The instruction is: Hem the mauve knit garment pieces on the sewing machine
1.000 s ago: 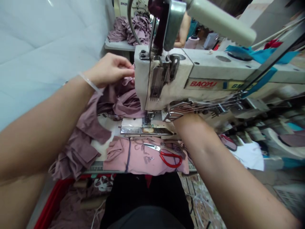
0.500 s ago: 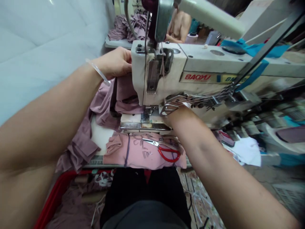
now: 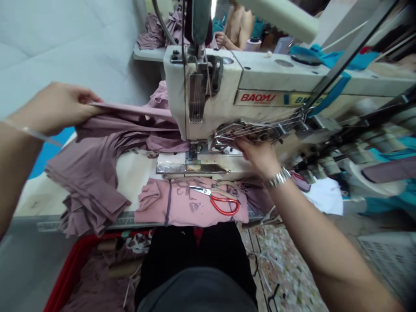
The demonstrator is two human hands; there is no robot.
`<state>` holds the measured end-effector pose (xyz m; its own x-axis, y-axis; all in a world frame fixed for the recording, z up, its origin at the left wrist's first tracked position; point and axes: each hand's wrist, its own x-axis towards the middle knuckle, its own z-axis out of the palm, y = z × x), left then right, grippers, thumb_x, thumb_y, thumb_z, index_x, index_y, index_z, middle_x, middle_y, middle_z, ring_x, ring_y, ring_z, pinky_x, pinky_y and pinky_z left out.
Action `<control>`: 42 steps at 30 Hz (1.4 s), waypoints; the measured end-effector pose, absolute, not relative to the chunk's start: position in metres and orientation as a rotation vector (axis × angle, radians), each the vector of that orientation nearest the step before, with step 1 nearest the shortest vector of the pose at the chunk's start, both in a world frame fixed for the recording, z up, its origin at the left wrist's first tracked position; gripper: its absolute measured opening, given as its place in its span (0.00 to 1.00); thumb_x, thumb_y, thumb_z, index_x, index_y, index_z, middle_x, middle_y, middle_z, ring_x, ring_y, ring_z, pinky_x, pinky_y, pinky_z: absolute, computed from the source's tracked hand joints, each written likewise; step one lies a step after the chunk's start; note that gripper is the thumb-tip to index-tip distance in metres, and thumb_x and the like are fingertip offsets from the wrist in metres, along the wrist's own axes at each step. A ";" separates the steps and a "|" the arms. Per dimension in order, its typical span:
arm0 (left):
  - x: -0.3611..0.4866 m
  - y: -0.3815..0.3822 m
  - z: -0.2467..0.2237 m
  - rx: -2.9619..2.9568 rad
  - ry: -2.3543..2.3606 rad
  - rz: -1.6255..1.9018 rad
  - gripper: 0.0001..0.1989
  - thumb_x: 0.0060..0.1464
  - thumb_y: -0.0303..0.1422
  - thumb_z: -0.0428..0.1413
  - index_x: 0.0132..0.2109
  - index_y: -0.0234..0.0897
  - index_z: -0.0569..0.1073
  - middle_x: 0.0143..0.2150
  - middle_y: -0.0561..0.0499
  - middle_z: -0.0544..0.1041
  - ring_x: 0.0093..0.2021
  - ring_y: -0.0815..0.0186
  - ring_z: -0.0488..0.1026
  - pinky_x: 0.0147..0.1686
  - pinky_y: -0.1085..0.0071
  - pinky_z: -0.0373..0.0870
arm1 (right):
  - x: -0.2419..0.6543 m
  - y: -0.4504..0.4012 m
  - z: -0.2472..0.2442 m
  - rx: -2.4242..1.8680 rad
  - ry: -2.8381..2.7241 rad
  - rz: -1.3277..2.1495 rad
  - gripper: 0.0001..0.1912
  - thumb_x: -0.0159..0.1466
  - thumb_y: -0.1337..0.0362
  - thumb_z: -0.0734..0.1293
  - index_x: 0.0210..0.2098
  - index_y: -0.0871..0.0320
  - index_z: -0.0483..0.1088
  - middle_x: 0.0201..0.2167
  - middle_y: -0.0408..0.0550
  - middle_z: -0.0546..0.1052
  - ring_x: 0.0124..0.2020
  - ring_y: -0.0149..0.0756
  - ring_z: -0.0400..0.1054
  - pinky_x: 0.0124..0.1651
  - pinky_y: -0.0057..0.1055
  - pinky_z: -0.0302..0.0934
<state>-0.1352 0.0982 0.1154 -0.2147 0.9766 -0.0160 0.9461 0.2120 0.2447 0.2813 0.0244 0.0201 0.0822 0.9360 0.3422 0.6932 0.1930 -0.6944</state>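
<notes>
My left hand (image 3: 66, 106) pinches the edge of a mauve fabric (image 3: 130, 123), which stretches from it to behind the head of a sewing machine (image 3: 208, 95). More of the fabric lies bunched on the table at the left. My right hand (image 3: 260, 157) is beside the needle area, under the threads; its fingertips are partly hidden by metal parts, so what they hold cannot be made out. Red-handled scissors (image 3: 224, 204) rest on a pink cloth (image 3: 185, 206) at the table's front edge.
Below the table at the left is a red bin (image 3: 69, 268) with fabric and cones. A white cloth (image 3: 326, 195) lies at the right. Behind the machine, a person (image 3: 238, 26) sits near more mauve fabric. Thread cones stand at the right.
My left hand has moved left from behind the machine head, drawing the fabric out. My right hand has pulled back toward me, so its wrist and watch now show.
</notes>
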 end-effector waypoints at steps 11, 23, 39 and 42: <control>-0.091 0.037 0.072 1.777 2.031 0.592 0.21 0.55 0.49 0.50 0.42 0.37 0.74 0.30 0.56 0.73 0.27 0.73 0.62 0.31 0.77 0.56 | 0.302 -0.053 -0.026 -1.314 -0.920 0.641 0.21 0.61 0.44 0.65 0.33 0.56 0.71 0.35 0.49 0.77 0.38 0.36 0.72 0.44 0.37 0.69; -0.042 0.010 0.037 2.525 0.968 0.403 0.26 0.60 0.49 0.52 0.57 0.37 0.73 0.53 0.43 0.75 0.49 0.59 0.74 0.47 0.65 0.72 | 0.230 -0.028 -0.006 -0.971 -2.393 0.059 0.18 0.67 0.58 0.64 0.52 0.63 0.71 0.48 0.59 0.75 0.50 0.44 0.68 0.51 0.43 0.67; 0.001 -0.038 0.011 3.228 1.218 0.523 0.18 0.63 0.24 0.45 0.56 0.27 0.71 0.55 0.36 0.72 0.55 0.53 0.70 0.48 0.59 0.72 | 0.222 -0.030 -0.013 -0.993 -2.531 -0.449 0.18 0.68 0.70 0.59 0.56 0.66 0.68 0.51 0.60 0.74 0.47 0.45 0.67 0.42 0.42 0.65; 0.002 -0.036 0.008 3.217 1.260 0.531 0.19 0.62 0.24 0.46 0.58 0.26 0.70 0.54 0.37 0.73 0.52 0.54 0.71 0.47 0.60 0.72 | 0.216 -0.031 -0.017 -0.990 -2.438 -0.409 0.17 0.66 0.72 0.59 0.53 0.69 0.70 0.52 0.61 0.74 0.52 0.46 0.66 0.51 0.43 0.65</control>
<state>0.0019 -0.0361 0.0077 0.7034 0.5905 0.3957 0.6957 -0.6861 -0.2128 0.2156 -0.0305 -0.0172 -0.6268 0.5718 0.5293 0.7131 0.6948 0.0939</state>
